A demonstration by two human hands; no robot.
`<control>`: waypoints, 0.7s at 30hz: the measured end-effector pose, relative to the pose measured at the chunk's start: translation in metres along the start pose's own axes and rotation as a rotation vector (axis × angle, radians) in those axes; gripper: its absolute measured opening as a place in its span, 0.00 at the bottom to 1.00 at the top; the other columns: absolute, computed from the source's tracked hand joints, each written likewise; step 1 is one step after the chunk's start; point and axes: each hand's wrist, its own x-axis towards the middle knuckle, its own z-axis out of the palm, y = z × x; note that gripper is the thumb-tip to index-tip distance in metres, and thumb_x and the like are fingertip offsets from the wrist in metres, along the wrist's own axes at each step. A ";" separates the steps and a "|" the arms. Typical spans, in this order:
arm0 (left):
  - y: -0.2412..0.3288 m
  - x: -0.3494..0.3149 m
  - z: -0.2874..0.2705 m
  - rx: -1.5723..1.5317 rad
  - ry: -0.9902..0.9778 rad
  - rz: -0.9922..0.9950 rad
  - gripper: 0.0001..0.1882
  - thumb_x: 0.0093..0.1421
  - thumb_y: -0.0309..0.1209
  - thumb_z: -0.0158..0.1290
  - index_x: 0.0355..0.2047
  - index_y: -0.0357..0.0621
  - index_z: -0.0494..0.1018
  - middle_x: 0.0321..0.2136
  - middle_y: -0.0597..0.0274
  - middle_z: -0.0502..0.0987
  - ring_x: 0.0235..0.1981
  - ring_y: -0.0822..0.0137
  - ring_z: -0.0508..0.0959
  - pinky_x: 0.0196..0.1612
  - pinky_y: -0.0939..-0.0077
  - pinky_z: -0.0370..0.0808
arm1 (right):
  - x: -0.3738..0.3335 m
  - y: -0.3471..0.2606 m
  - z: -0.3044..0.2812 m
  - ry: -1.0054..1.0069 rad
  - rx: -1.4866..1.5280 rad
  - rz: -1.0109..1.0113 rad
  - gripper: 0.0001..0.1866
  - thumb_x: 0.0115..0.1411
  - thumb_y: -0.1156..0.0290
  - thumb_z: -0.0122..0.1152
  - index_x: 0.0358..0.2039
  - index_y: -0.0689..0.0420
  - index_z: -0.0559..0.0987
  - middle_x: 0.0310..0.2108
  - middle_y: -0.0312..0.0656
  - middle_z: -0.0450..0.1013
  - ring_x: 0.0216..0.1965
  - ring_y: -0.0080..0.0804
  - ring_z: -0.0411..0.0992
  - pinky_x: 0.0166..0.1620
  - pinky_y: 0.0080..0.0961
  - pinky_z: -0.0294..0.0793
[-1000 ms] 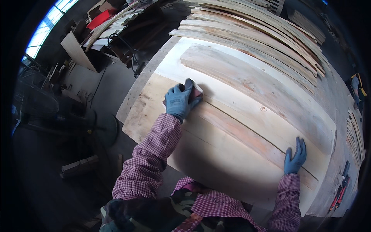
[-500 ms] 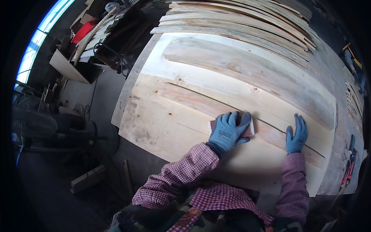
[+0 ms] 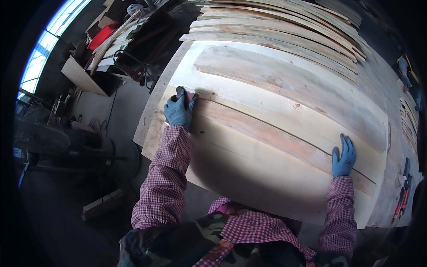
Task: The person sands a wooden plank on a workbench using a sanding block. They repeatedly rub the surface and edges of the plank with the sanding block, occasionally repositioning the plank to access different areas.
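Note:
My left hand, in a blue work glove, is closed over a reddish-brown piece of sandpaper. It presses at the left end of a narrow wooden board; most of the sandpaper is hidden under the palm. My gloved right hand rests near the board's right end, thumb apart from the fingers, holding nothing. Beneath the narrow board lies a pale plywood sheet. A dark gap runs along the board's far edge.
A wider board lies beyond the narrow one. Several stacked strips line the table's far side. Red-handled pliers lie at the right edge. A dark machine and a leaning panel stand left; a person is far right.
My left hand has slid with the sandpaper from the middle of the narrow board to its left end. My right hand has stayed at the right end.

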 end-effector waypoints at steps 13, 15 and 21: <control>0.129 -0.109 -0.008 -0.325 -0.072 0.506 0.43 0.56 0.57 0.60 0.68 0.60 0.60 0.55 0.43 0.69 0.54 0.43 0.69 0.58 0.48 0.67 | -0.021 0.022 0.015 0.103 -0.134 0.110 0.21 0.68 0.60 0.55 0.59 0.50 0.75 0.56 0.51 0.72 0.57 0.50 0.70 0.58 0.44 0.69; 0.075 -0.055 -0.013 -0.114 -0.074 0.266 0.40 0.58 0.57 0.58 0.67 0.59 0.61 0.51 0.42 0.72 0.50 0.44 0.73 0.51 0.52 0.73 | -0.021 0.020 0.016 0.105 -0.092 0.105 0.21 0.68 0.60 0.55 0.59 0.51 0.75 0.56 0.52 0.72 0.57 0.50 0.70 0.59 0.44 0.69; 0.032 0.008 -0.033 0.028 -0.232 -0.213 0.37 0.62 0.61 0.51 0.63 0.55 0.58 0.47 0.39 0.73 0.49 0.40 0.75 0.51 0.48 0.73 | -0.017 0.009 0.018 0.076 -0.079 0.139 0.21 0.69 0.60 0.54 0.59 0.51 0.75 0.57 0.52 0.71 0.59 0.50 0.68 0.61 0.44 0.68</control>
